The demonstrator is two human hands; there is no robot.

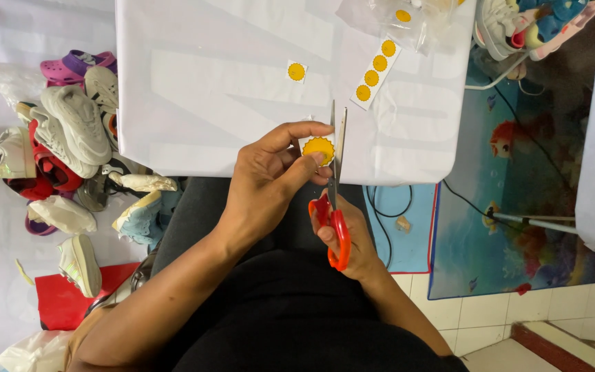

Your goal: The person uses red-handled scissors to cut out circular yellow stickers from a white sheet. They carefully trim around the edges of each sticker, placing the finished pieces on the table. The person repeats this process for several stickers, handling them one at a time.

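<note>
Pinched between the left hand (266,180)'s thumb and fingertips, a yellow sticker (319,147) sits just beside open scissors (335,186) clasped by the right hand (352,241); closing blades could nick the forefinger or sticker's scalloped edge.

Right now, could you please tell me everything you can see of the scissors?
The scissors have red loop handles that look like plastic and long grey metal blades. The right hand grips the handles. The blades point away from the person, slightly parted, at the right edge of a yellow round sticker pinched in the left hand, above the white table.
</note>
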